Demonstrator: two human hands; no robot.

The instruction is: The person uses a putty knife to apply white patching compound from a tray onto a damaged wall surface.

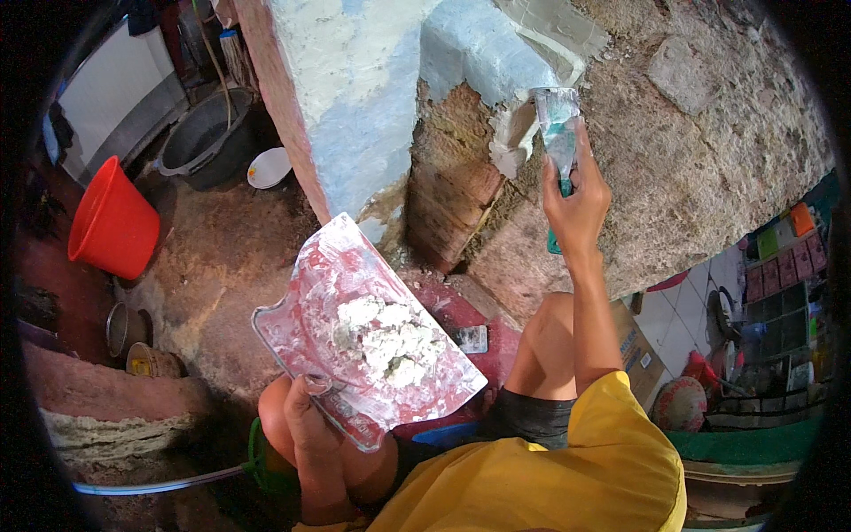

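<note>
My left hand (308, 415) grips the lower left edge of a red dustpan-shaped board (319, 266) smeared with white. A clumpy heap of white plaster (394, 341) lies on its middle. My right hand (578, 199) is closed on a putty knife (558, 120) with a green handle, its blade up against the wall. Wet-looking grey-white plaster (567, 40) covers a patch just above the blade. To the left is a painted pale blue and white wall face (363, 89); to the right, rough bare wall (709, 151). Broken brownish masonry (452, 168) shows between them.
On the left stand a red bucket (115, 222), a black tub (204, 142) and a white bowl (269, 168). A small pail (152, 361) sits lower down. At right are a cardboard box (640, 350) and shelves of goods (784, 266). My bent knees flank the board.
</note>
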